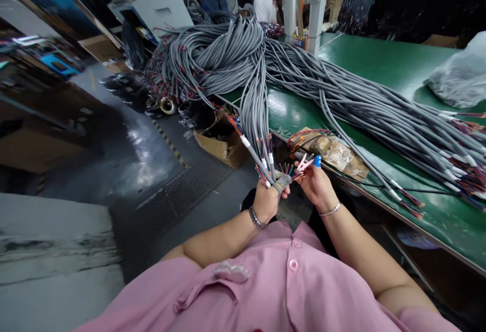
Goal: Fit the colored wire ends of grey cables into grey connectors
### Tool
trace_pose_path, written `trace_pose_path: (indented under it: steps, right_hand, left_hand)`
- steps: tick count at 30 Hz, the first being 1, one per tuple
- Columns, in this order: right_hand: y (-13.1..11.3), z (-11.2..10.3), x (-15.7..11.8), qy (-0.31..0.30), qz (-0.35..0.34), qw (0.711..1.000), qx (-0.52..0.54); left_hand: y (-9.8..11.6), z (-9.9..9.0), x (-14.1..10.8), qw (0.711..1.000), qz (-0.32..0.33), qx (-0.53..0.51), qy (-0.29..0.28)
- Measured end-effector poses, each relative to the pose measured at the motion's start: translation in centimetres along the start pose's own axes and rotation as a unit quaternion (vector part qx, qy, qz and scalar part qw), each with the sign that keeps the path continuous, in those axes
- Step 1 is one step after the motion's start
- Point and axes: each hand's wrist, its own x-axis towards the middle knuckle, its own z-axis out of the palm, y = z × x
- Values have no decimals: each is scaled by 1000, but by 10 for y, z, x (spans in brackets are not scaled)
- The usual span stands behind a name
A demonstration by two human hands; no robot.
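My left hand (267, 200) is closed around a bunch of grey cables (255, 114), just above my lap. A grey and yellow covering wraps some of its fingers. Stripped ends with thin coloured wires (289, 171) fan out past those fingers toward the right. Close beside them, my right hand (318, 186) pinches a small pale pink clip (304, 163), shaped like a clothes peg. Its thumb wears a blue cover. The clip's tip is near the wire ends; whether it touches them I cannot tell.
A large heap of grey cables (212, 58) lies across the green table (360, 53), with more stretching right. By the near edge sits a cardboard piece (341, 155) with taped lumps. An open carton (224, 144) stands on the floor. At the back is a person (265, 3).
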Motion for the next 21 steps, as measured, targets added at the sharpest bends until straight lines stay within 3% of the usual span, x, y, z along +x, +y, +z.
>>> trace_pose_path:
  steps: [11, 21]
  right_hand:
    - [3, 3, 8, 22, 0, 999, 50]
    - [-1, -9, -5, -56, 58, 997, -3]
  left_hand:
    - [-7, 0, 4, 1000, 4, 8, -8]
    - [-9, -9, -1, 1000, -8, 4, -13]
